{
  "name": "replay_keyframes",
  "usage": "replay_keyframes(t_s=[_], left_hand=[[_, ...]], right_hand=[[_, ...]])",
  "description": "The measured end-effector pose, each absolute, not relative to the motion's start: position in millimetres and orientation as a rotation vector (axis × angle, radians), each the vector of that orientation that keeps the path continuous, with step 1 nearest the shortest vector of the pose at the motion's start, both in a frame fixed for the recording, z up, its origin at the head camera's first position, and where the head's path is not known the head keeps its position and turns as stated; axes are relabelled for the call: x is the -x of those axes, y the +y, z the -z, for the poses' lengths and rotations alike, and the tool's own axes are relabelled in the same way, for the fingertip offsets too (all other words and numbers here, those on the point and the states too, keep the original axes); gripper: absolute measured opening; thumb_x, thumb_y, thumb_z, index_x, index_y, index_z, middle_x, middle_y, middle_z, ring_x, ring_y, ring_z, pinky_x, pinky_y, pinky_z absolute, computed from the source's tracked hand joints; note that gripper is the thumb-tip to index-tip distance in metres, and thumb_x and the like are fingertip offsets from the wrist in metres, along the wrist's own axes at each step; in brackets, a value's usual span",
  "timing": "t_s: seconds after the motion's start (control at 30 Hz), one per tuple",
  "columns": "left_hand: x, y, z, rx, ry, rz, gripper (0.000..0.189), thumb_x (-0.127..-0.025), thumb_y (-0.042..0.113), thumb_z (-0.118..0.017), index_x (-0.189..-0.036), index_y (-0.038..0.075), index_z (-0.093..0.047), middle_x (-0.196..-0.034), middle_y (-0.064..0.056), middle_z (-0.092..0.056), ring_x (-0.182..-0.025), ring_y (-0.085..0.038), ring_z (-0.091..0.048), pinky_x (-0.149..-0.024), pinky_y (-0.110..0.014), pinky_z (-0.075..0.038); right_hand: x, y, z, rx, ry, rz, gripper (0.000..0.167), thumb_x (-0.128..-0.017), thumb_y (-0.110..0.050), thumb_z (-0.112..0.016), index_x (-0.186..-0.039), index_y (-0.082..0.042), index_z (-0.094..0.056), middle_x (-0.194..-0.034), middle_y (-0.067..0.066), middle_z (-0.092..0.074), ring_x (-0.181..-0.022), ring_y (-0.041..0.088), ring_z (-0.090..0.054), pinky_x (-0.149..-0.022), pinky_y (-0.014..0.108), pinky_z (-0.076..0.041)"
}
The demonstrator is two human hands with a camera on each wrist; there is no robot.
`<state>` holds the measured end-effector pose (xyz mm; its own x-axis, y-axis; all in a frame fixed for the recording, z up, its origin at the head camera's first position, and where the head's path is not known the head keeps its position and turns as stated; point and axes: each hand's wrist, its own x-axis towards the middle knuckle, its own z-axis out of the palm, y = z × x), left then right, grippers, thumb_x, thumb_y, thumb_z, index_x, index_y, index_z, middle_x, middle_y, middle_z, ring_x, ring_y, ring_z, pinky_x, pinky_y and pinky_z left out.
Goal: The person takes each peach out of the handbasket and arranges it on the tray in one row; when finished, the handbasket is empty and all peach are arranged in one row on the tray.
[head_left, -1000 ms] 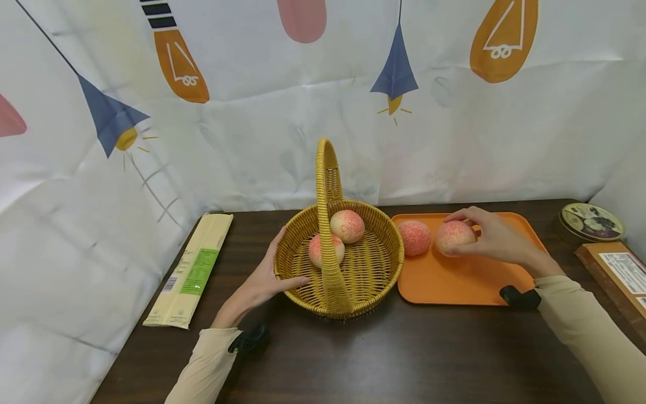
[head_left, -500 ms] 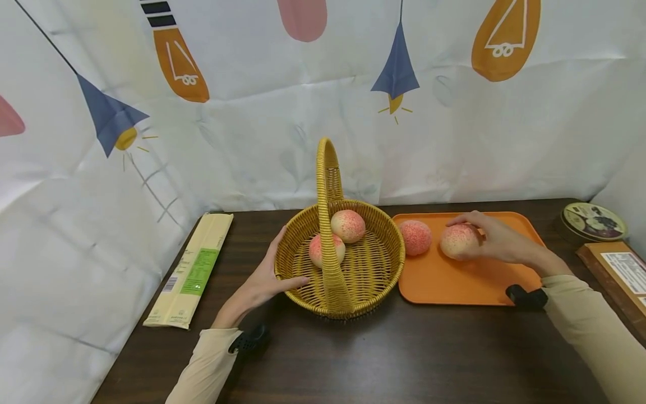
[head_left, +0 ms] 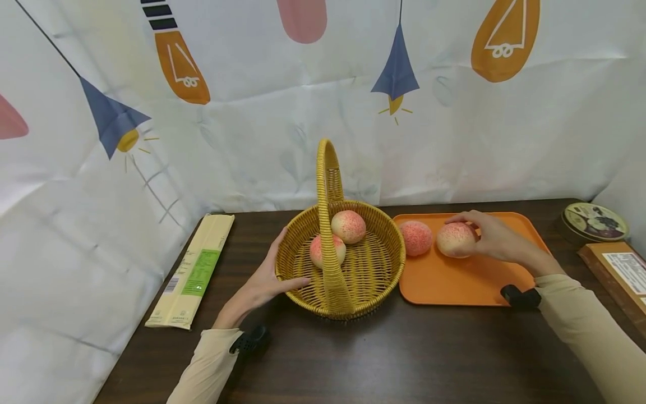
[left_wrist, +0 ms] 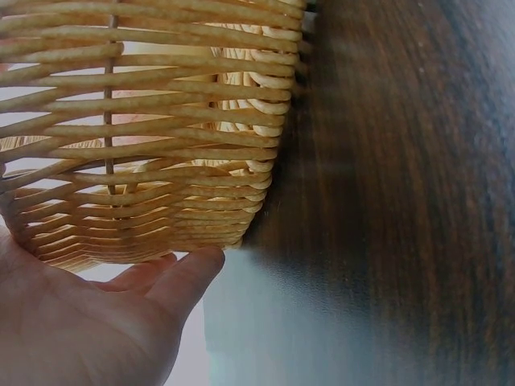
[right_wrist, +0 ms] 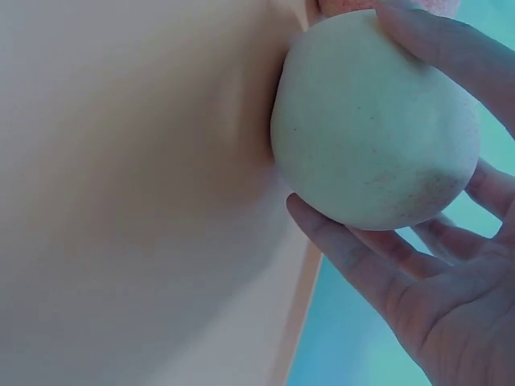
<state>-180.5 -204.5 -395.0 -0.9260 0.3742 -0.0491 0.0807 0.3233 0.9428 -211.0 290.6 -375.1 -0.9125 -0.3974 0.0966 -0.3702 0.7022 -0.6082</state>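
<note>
A yellow wicker basket (head_left: 363,280) with a tall arched handle stands at the table's middle. My left hand (head_left: 259,283) grips its left side, thumb over the rim and fingers along the outer wall; the left wrist view shows the fingertips (left_wrist: 197,273) against the weave. Inside lie two pink-and-cream peaches, one at the back (head_left: 349,226) and one (head_left: 319,252) partly behind the handle. On an orange tray (head_left: 454,286) to the right, my right hand (head_left: 492,238) holds another peach (head_left: 456,240) between thumb and fingers, at the tray surface. A redder peach (head_left: 416,238) lies left of it.
A long cream packet with a green label (head_left: 201,272) lies at the table's left edge. At the far right stand a round tin (head_left: 594,222) and a brown box with a white label (head_left: 618,269). A patterned white cloth (head_left: 303,112) hangs behind the table.
The right hand shifted the peach slightly right, then back left toward the redder peach. The left hand and the basket stayed where they were.
</note>
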Motion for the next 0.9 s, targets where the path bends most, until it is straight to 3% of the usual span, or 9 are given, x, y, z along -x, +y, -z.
replay_keyframes(t_s=[0.2,0.3,0.43,0.7,0.9], left_hand=[[181,-203,394,-0.407,2.337,-1.638,0.125,-0.087,0.019,-0.088,-0.169,0.019,0.007,-0.172,-0.017,-0.006,-0.152,-0.041,-0.028,-0.115,-0.056,-0.037],[180,-203,394,-0.417,2.329,-1.648,0.126,-0.086,0.021,-0.088,-0.169,0.018,0.007,-0.172,-0.018,-0.007,-0.152,-0.040,-0.028,-0.115,-0.056,-0.036],[180,-205,394,-0.412,2.331,-1.651,0.126,-0.086,0.021,-0.088,-0.169,0.019,0.007,-0.171,-0.018,-0.008,-0.152,-0.040,-0.028,-0.116,-0.055,-0.036],[179,-206,394,-0.400,2.336,-1.650,0.125,-0.087,0.020,-0.087,-0.169,0.019,0.007,-0.171,-0.017,-0.007,-0.152,-0.040,-0.028,-0.115,-0.056,-0.037],[179,-205,394,-0.416,2.320,-1.654,0.123,-0.088,0.018,-0.086,-0.169,0.019,0.007,-0.172,-0.018,-0.007,-0.151,-0.042,-0.029,-0.114,-0.056,-0.039]], right_hand=[[208,291,369,0.641,2.852,1.049,0.058,-0.085,-0.014,-0.090,-0.133,0.002,-0.063,-0.132,0.024,-0.058,-0.113,0.044,-0.059,-0.087,0.045,-0.055],[204,289,361,0.693,2.861,1.064,0.055,-0.088,-0.010,-0.086,-0.134,0.004,-0.060,-0.133,0.025,-0.058,-0.116,0.047,-0.060,-0.091,0.054,-0.056],[198,277,343,0.801,2.911,1.057,0.048,-0.092,-0.008,-0.082,-0.134,0.002,-0.061,-0.133,0.023,-0.061,-0.119,0.046,-0.059,-0.097,0.066,-0.049],[180,199,301,1.166,2.931,1.079,0.034,-0.093,-0.005,-0.080,-0.125,-0.012,-0.068,-0.128,0.007,-0.060,-0.121,0.030,-0.058,-0.098,0.058,-0.048],[169,132,309,1.335,2.771,1.182,0.034,-0.094,-0.009,-0.080,-0.126,-0.014,-0.068,-0.128,-0.001,-0.059,-0.120,0.018,-0.060,-0.099,0.045,-0.052]])
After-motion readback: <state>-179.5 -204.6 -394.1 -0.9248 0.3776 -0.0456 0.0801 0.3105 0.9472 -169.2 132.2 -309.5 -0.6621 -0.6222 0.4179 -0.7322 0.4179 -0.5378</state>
